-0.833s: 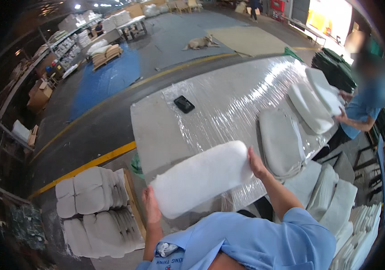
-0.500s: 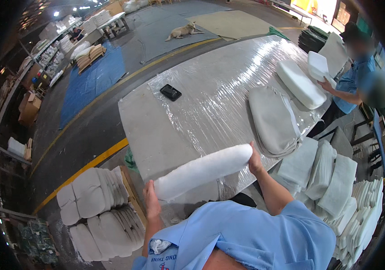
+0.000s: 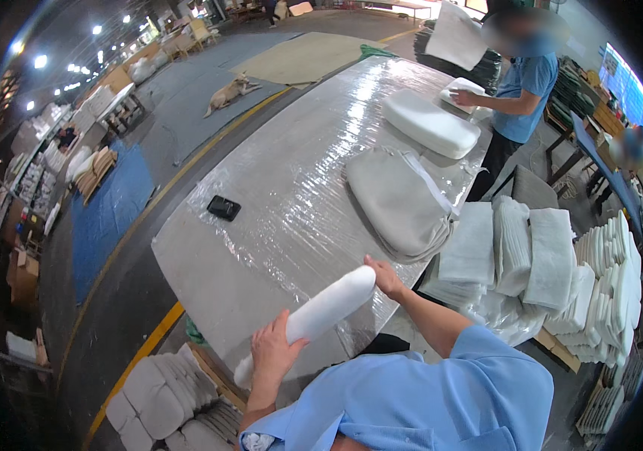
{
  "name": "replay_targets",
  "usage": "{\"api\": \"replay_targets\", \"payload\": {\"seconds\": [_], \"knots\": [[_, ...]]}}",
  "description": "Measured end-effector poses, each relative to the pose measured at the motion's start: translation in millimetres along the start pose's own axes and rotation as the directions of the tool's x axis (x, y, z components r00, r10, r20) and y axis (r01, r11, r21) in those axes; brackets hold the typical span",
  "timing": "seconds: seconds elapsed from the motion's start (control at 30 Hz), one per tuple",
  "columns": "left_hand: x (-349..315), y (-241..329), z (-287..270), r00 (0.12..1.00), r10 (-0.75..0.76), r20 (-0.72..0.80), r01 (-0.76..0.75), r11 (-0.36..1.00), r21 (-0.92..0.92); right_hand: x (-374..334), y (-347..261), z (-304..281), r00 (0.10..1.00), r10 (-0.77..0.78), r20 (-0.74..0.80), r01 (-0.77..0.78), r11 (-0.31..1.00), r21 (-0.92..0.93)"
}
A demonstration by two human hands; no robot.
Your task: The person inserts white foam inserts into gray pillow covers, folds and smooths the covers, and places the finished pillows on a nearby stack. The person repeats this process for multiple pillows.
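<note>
A long white padded cushion (image 3: pixel 330 307) with rounded ends is held tilted above the near part of the plastic-covered table (image 3: pixel 276 248). My left hand (image 3: pixel 272 349) grips it near its lower left end, fingers over the far side and thumb on the near face. A bit of white pokes out beyond that hand. My right hand (image 3: pixel 384 278) is closed on the upper right end, its fingertips partly hidden behind the cushion. Beyond my right hand lies a stack of grey fabric covers (image 3: pixel 396 199).
A black phone-like device (image 3: pixel 223 207) lies on the table's left part. A white cushion (image 3: pixel 430 124) rests farther back, near a co-worker's hand (image 3: pixel 465 98) on another white piece (image 3: pixel 460 92). Stacks of white padding (image 3: pixel 550 259) stand right; grey pads (image 3: pixel 157 395) lie lower left.
My left hand has slid from the cushion's end onto its body, and the cushion is steeper, seen edge-on. My view has turned right. The co-worker's white piece has come down to the table.
</note>
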State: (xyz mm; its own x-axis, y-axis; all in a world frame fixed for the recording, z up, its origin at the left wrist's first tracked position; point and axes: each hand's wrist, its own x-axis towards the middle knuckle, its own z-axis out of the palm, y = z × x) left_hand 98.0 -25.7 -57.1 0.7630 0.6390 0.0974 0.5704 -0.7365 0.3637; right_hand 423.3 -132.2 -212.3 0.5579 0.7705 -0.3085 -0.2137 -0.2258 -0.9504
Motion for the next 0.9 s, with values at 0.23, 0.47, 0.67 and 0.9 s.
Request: {"api": "replay_targets", "payload": {"seconds": [0.23, 0.47, 0.67, 0.9], "knots": [[-3, 0, 12, 0.976, -0.182, 0.121, 0.185, 0.983, -0.014, 37, -30, -47, 0.832, -0.47, -0.295, 0.197, 0.747, -0.635], [-16, 1, 17, 0.982, -0.186, 0.031, 0.187, 0.982, -0.032, 66, -42, -35, 0.903, -0.295, -0.314, -0.156, 0.456, -0.876], [-23, 4, 25, 0.986, -0.163, 0.028, 0.164, 0.986, -0.043, 69, -39, -42, 0.897, -0.325, -0.3, -0.164, 0.384, -0.908], [-31, 5, 20, 0.992, -0.127, 0.007, 0.127, 0.989, -0.075, 81, -31, -52, 0.889, -0.37, -0.271, -0.06, 0.491, -0.869]]}}
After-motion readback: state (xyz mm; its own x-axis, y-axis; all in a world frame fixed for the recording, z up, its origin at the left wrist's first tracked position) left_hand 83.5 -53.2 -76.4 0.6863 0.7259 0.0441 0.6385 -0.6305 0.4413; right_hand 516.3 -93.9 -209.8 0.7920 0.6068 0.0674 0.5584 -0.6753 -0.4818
